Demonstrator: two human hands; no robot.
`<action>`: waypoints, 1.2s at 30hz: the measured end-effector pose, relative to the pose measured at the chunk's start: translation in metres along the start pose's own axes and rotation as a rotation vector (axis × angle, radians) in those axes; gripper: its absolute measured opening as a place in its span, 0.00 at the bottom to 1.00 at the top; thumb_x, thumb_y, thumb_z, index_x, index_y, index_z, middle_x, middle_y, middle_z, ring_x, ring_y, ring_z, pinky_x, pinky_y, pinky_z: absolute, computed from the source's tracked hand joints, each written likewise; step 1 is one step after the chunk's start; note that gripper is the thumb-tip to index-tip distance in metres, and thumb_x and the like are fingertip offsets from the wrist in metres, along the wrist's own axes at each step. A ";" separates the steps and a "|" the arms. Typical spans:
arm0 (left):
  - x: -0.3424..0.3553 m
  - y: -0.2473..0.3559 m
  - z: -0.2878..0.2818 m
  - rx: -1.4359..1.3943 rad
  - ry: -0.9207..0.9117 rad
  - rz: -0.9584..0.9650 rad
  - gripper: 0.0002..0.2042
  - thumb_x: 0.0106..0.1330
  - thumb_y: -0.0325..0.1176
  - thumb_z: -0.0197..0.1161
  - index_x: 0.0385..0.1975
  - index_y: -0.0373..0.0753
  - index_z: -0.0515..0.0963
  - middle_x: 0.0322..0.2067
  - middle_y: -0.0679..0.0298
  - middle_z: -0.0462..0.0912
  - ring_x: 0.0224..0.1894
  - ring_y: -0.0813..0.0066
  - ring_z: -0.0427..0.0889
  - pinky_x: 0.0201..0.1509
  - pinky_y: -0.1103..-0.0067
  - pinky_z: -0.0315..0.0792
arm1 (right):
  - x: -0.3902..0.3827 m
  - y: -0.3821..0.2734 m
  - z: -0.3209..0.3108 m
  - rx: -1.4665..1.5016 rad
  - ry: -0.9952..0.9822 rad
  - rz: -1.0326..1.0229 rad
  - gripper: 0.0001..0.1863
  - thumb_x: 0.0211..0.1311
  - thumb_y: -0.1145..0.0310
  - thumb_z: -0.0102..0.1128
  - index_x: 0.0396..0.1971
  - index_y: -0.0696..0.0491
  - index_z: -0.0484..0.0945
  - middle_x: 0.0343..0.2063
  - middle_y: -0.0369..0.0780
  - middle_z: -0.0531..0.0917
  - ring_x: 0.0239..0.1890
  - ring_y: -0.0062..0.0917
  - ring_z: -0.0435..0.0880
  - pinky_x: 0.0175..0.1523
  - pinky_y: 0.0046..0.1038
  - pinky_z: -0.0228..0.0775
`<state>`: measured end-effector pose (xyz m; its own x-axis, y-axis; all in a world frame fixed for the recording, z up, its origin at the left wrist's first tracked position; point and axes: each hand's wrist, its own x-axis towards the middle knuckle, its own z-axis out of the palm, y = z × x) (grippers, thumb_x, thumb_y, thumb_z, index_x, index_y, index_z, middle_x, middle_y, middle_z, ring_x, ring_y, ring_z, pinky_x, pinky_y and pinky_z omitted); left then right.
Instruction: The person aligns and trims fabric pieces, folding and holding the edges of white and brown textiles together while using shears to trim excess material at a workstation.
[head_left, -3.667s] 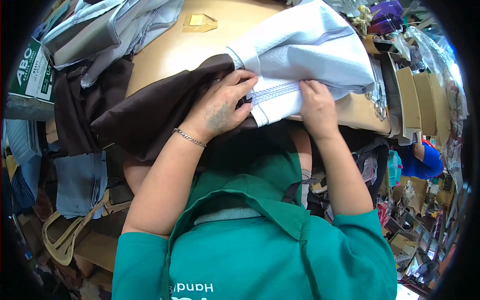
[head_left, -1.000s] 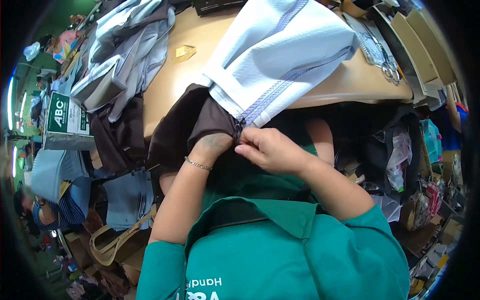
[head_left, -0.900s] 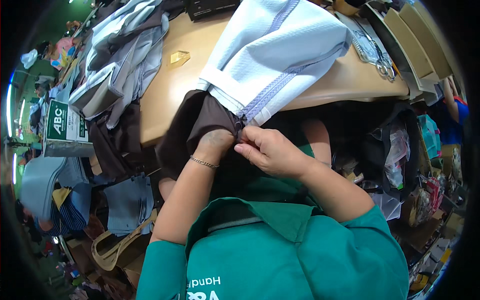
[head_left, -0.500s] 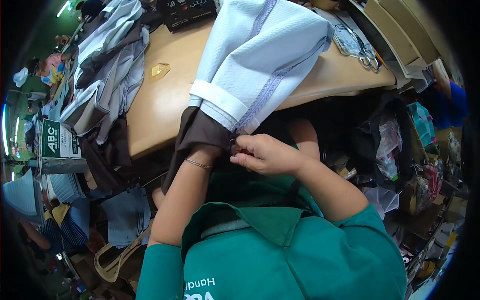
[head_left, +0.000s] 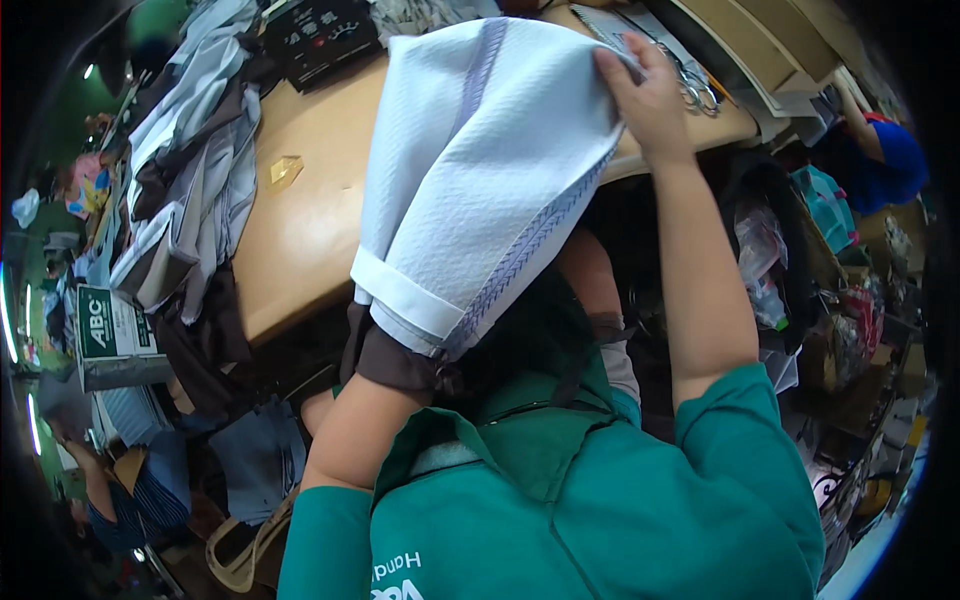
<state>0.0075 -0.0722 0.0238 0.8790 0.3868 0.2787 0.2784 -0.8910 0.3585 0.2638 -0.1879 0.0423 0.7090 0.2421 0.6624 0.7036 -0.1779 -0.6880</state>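
My right hand (head_left: 648, 100) pinches the far right corner of a white textured cloth piece (head_left: 470, 190) with lavender stitched bands. My left forearm (head_left: 360, 440) disappears into the dark brown lining (head_left: 400, 355) at the piece's near end, so my left hand is hidden inside it. The white piece hangs over the front edge of the wooden table (head_left: 270, 260), with a folded white band near its opening. Scissors (head_left: 700, 92) and a notebook lie beyond my right hand.
A heap of grey and brown fabric (head_left: 185, 170) covers the table's left end. A black box (head_left: 315, 40) and cardboard (head_left: 770, 35) are at the back. A co-worker in blue (head_left: 890, 160) is at right, another in stripes (head_left: 135, 515) at lower left. Bags (head_left: 760, 260) are below.
My left hand has gone deeper into the piece. My right hand has moved from the near opening up to the far corner and grips it. The white piece has shifted toward me.
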 end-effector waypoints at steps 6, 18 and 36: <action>-0.030 0.005 0.007 0.022 -0.161 0.254 0.20 0.57 0.36 0.53 0.50 0.36 0.67 0.49 0.48 0.68 0.51 0.59 0.71 0.51 0.69 0.67 | -0.009 -0.012 0.039 0.120 -0.096 0.263 0.22 0.55 0.49 0.59 0.30 0.57 0.79 0.23 0.43 0.81 0.27 0.29 0.80 0.36 0.28 0.70; -0.063 -0.008 -0.004 -0.019 -0.391 0.484 0.25 0.59 0.39 0.52 0.57 0.38 0.64 0.56 0.50 0.64 0.55 0.62 0.69 0.54 0.70 0.67 | -0.010 -0.005 0.045 0.120 -0.071 0.207 0.23 0.56 0.48 0.57 0.31 0.57 0.79 0.25 0.45 0.82 0.29 0.34 0.81 0.37 0.30 0.71; -0.078 -0.005 -0.013 -0.095 -0.501 0.553 0.24 0.63 0.41 0.49 0.58 0.36 0.64 0.57 0.51 0.65 0.58 0.63 0.67 0.58 0.72 0.64 | -0.008 -0.003 0.054 0.092 -0.106 0.206 0.25 0.56 0.46 0.56 0.31 0.58 0.79 0.25 0.47 0.81 0.31 0.36 0.81 0.38 0.31 0.70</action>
<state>-0.0676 -0.0952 0.0123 0.9583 -0.2854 0.0096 -0.2691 -0.8910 0.3657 0.2534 -0.1373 0.0235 0.8243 0.3095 0.4741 0.5341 -0.1473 -0.8325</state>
